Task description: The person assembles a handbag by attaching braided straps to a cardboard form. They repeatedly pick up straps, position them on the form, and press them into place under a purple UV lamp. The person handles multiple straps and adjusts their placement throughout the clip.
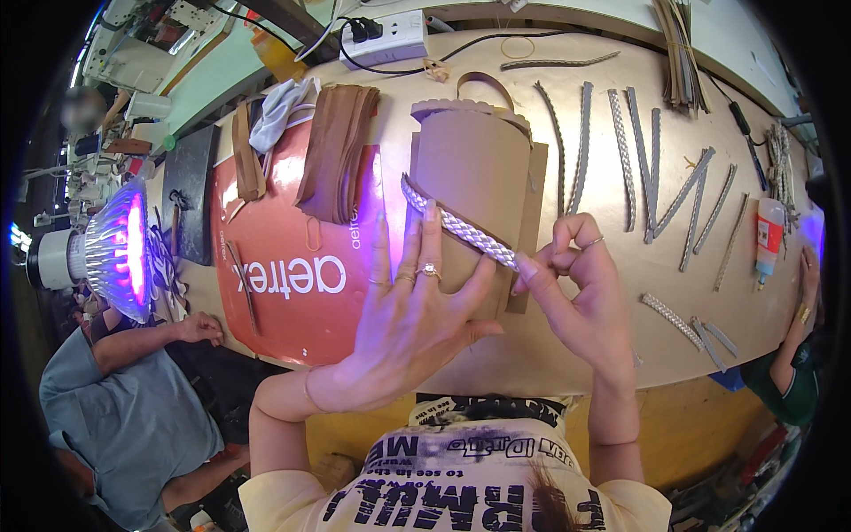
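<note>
As the L hand point(403, 306) lies w/ fingers spread, a fingertip on a silvery braided strip point(463, 233), the R hand point(589, 315) pinches the strip's near end btwn thumb & finger. The strip runs diag. across a brown panel point(474, 151), from just beyond the L hand's fingertips to the R hand. Loose braids point(618, 151) & a squeeze bottle point(769, 232) lie on the surface point(554, 368), R of the R hand; a red sheet point(266, 310), L of the L hand.

We bend our left arm point(282, 406) at the elbow and lay our left hand point(409, 297) palm down, its fingers spread and its thumb stretched rightward. Our right forearm point(614, 430) points almost straight ahead; our right hand point(581, 301) turns inward, pinching at the thumb tip, fingers curled.
</note>
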